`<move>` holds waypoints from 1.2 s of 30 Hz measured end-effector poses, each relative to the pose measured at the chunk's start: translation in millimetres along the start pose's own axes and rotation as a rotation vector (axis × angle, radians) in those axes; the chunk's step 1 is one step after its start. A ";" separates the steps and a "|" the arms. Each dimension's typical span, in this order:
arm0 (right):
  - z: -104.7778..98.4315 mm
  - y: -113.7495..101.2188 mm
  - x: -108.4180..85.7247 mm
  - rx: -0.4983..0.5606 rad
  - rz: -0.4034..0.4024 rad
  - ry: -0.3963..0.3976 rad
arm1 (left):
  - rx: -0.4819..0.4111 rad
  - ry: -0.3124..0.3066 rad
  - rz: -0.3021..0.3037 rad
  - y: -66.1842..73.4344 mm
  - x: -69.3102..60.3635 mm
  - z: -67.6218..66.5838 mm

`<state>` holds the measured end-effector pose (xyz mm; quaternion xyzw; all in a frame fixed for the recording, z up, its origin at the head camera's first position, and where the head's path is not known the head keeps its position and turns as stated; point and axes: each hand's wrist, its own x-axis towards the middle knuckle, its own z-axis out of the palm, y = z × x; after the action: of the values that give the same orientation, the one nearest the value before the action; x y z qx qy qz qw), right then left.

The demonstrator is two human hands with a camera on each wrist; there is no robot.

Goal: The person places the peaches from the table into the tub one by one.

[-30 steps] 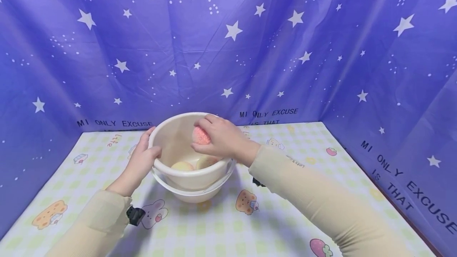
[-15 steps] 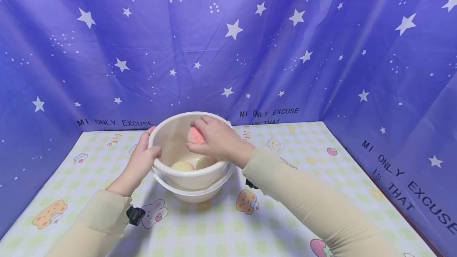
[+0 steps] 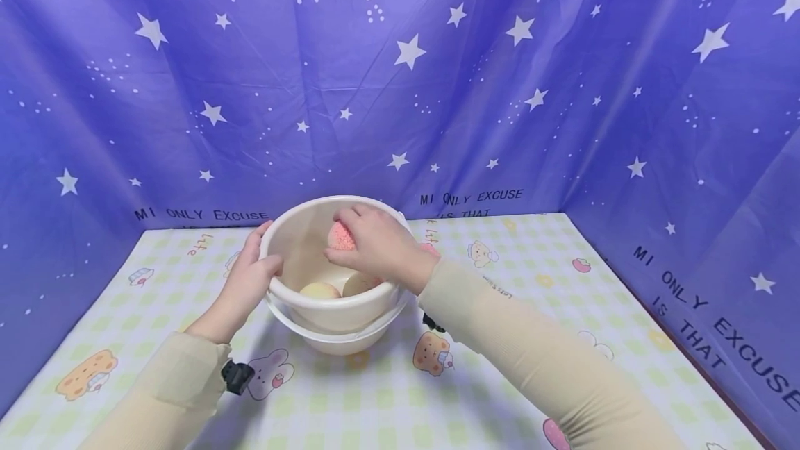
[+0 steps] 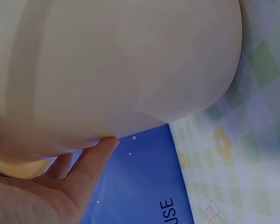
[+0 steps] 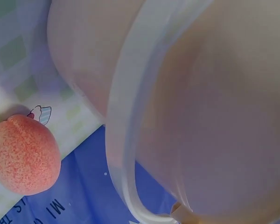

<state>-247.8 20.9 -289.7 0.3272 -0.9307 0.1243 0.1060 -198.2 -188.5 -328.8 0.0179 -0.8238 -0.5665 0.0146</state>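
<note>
A white bucket (image 3: pixel 292 236) with a white band-like handle (image 5: pixel 126 112) stands on the table, its mouth leaning toward me. My left hand (image 3: pixel 242 285) grips its left rim, thumb over the edge and fingers along the outside; the fingers also show in the left wrist view. Inside the bucket's mouth, my right hand (image 3: pixel 384 245) holds a coral-pink peach (image 3: pixel 341 236), partly covered by the fingers. At the bottom of the bucket lie a pale yellow peach (image 3: pixel 320 290) and another pale, rounded fruit (image 3: pixel 359 284), both cut off by the front rim.
Another pink peach (image 5: pixel 25 154) lies on the table to the right of the bucket, mostly hidden behind my right wrist in the head view. A checked cloth with cartoon prints (image 3: pixel 350 401) covers the table. Blue star-printed curtains (image 3: pixel 350 75) close in the back and sides.
My right hand has moved slightly left and deeper over the bucket's mouth with the peach. The left hand and the bucket have stayed in place.
</note>
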 end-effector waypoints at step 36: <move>0.9 1.9 -2.4 0.049 -0.006 0.056 | -0.002 -0.003 -0.008 0.6 -0.6 0.1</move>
<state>-247.3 23.4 -291.5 0.3287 -0.9231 0.1558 0.1243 -197.6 -188.2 -328.3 0.0203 -0.8232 -0.5673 0.0112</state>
